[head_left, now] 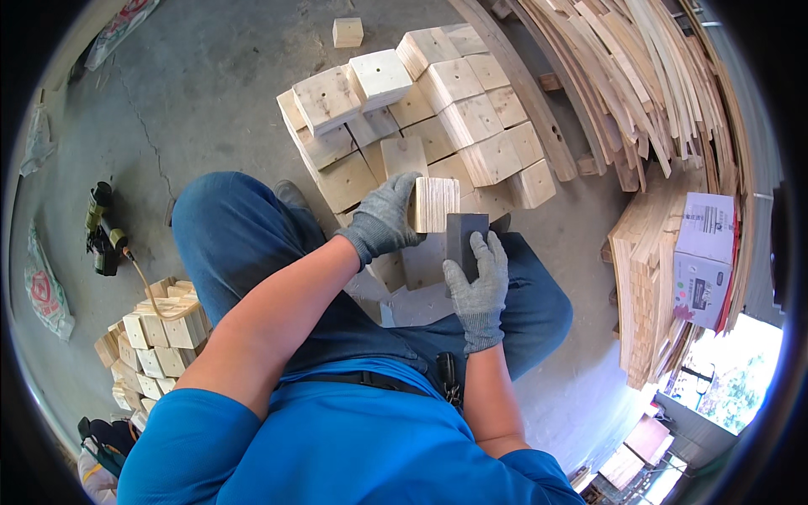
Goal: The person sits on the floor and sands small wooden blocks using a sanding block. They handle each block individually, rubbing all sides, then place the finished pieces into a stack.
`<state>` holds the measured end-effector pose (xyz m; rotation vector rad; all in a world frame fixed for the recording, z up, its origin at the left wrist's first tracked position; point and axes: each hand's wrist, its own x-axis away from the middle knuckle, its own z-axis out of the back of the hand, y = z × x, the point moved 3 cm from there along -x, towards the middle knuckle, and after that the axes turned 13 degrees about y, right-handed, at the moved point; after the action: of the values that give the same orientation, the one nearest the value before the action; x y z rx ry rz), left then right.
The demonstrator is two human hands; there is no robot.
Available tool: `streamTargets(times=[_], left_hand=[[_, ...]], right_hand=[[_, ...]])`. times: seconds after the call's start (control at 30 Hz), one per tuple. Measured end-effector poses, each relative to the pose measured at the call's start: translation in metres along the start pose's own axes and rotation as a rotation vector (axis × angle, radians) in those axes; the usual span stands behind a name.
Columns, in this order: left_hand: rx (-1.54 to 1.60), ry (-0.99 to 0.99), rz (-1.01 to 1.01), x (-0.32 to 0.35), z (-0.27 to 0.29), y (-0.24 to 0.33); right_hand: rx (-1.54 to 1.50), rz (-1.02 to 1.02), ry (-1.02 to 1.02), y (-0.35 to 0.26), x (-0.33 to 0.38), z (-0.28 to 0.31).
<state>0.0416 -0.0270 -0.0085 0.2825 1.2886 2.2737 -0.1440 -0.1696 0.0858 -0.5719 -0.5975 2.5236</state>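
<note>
In a grey knit glove, my left hand (387,215) grips a pale wooden block (438,204) from its left side, with the layered edge grain facing up. My right hand (478,290), gloved the same way, is closed around a dark grey rectangular sanding block (460,236). The top of the sanding block is close against the lower right corner of the wooden block; I cannot tell whether they touch. Just beyond my hands stands a low stack of wooden blocks (347,181), several with a small hole in the face. Both hands are above my spread knees.
One loose block (348,33) lies on the concrete floor at the far side. Long wooden strips (623,76) are piled at the right, near a printed cardboard box (704,244). At left are a blowtorch-like tool (103,229) with a hose and another block stack (156,345).
</note>
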Motion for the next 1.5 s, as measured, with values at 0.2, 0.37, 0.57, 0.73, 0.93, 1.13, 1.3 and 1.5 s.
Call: streamTargets(times=[0.2,0.37,0.57,0.73,0.93,1.13,1.3,1.5], left_hand=[[0.018,-0.036,0.048,-0.001,0.004,0.011],[0.009,-0.031,0.017,-0.003,0.002,0.003],[-0.005,-0.066,0.056,-0.002,0.003,0.010],[-0.033,-0.077,0.103,-0.002,0.006,0.016],[-0.103,-0.135,0.145,-0.001,0.014,0.029],[-0.181,-0.035,0.027,0.000,0.028,0.040],[-0.272,-0.102,-0.009,-0.013,0.031,0.053],[-0.300,-0.211,-0.040,-0.020,0.029,0.081]], right_hand=[[0.097,0.009,0.028,0.008,-0.060,-0.032],[0.093,-0.012,-0.057,-0.005,-0.139,-0.050],[-0.043,-0.007,0.073,0.028,-0.090,-0.049],[-0.144,-0.200,0.046,0.045,-0.018,-0.019],[-0.176,-0.242,0.119,0.053,0.008,0.003],[-0.275,-0.359,0.139,0.060,0.009,0.003],[-0.359,-0.425,0.144,0.057,0.004,0.002],[-0.416,-0.470,0.187,0.070,0.006,0.001]])
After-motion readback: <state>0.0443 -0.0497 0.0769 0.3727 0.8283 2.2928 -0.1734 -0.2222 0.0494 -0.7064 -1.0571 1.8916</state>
